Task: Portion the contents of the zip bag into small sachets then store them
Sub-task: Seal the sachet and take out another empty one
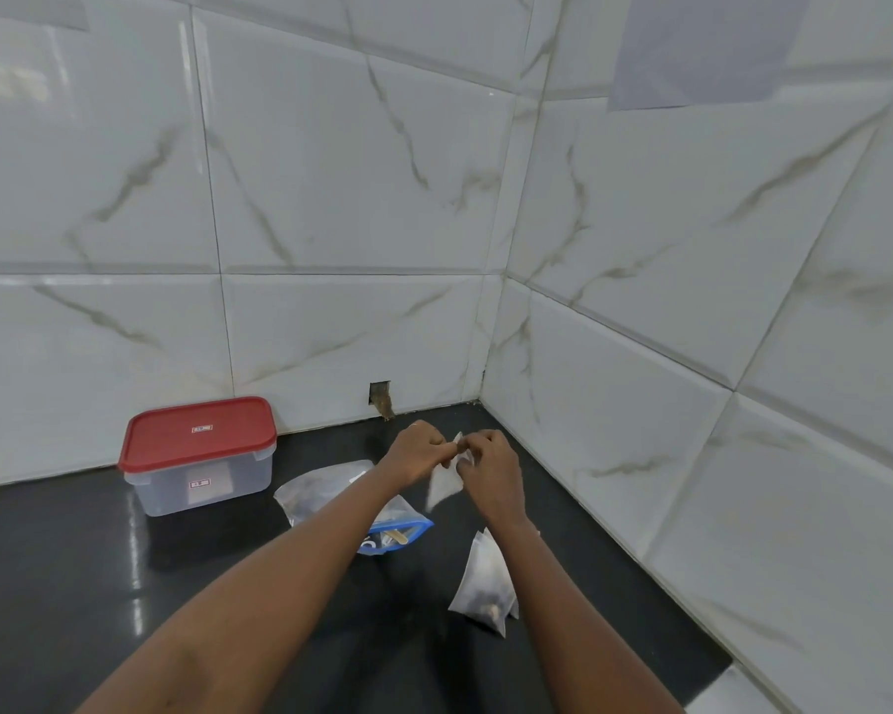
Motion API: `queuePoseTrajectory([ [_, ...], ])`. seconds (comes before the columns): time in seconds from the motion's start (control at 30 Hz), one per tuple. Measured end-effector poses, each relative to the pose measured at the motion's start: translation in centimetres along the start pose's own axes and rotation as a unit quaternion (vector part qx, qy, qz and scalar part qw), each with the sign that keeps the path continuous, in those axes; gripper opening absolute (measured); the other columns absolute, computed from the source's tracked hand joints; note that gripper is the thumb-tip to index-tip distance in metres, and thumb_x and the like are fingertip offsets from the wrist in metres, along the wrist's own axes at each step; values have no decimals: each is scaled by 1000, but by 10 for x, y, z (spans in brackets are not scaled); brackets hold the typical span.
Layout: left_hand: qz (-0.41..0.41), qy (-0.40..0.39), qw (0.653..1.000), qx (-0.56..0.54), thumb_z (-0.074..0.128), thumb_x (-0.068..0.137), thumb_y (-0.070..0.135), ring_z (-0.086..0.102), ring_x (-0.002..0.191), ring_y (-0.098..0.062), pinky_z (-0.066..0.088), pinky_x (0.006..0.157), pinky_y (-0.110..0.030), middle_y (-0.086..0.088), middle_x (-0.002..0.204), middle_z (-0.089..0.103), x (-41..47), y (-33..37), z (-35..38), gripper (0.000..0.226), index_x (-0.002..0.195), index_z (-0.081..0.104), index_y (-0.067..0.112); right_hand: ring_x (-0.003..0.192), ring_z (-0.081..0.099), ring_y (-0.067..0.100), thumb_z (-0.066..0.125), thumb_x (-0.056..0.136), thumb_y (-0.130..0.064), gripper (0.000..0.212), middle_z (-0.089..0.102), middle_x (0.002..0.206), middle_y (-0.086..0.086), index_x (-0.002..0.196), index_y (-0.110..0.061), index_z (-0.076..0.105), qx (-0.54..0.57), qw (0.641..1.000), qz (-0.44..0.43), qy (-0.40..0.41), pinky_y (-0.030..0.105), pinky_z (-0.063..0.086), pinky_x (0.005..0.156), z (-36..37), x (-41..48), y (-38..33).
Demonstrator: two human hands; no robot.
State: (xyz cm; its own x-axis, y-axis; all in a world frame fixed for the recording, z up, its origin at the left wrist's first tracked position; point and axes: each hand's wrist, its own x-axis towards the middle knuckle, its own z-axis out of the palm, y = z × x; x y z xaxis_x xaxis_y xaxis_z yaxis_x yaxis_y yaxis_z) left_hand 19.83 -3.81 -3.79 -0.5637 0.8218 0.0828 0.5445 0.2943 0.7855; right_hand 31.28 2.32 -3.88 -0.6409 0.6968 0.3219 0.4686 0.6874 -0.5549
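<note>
Both my hands are raised over the black counter (73,584) near the corner, pinching the top edge of a small white sachet (443,484) that hangs between them. My left hand (413,453) pinches its left side and my right hand (488,471) its right. Under my left forearm lies the clear zip bag (313,494) with a blue strip (408,533) and dark contents. A filled sachet (483,584) with dark pieces inside lies on the counter by my right forearm.
A clear plastic box with a red lid (199,453) stands shut at the back left against the tiled wall. Marble-look tile walls (640,404) meet in a corner at the back right. A small hole (381,396) shows in the wall base.
</note>
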Motion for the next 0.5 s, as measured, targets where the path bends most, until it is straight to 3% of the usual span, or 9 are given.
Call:
queuePoseTrajectory([
  [0.13,14,-7,1000,4,56,88,19,45,67,-15,33,57,-17,-17,80,56,-7,0,-4,28,63,59,5,88,57,13,55,92,-12,25,64,114,10,112,-8,70,-18,997,-12,-78,7,35,65,-4,0,0],
  [0.3,28,8,998,60,68,81,30,50,82,-13,39,68,-18,-6,92,54,-6,0,2,35,55,50,15,103,61,23,42,97,-5,35,62,119,11,123,-13,64,-85,990,32,-110,24,46,79,-2,-3,0],
  [0.43,48,8,996,80,70,78,26,50,83,-13,42,77,-24,-3,87,52,-7,8,5,28,77,61,0,93,63,24,43,96,-9,28,64,110,12,113,-5,65,-89,989,79,-93,26,46,72,1,-7,-3],
  [0.5,60,-14,994,89,66,81,26,50,88,-12,40,76,-22,1,80,52,-7,11,4,25,71,61,3,80,59,23,46,95,-12,25,65,105,14,107,-1,65,-53,989,113,-75,25,42,67,3,-6,-5],
])
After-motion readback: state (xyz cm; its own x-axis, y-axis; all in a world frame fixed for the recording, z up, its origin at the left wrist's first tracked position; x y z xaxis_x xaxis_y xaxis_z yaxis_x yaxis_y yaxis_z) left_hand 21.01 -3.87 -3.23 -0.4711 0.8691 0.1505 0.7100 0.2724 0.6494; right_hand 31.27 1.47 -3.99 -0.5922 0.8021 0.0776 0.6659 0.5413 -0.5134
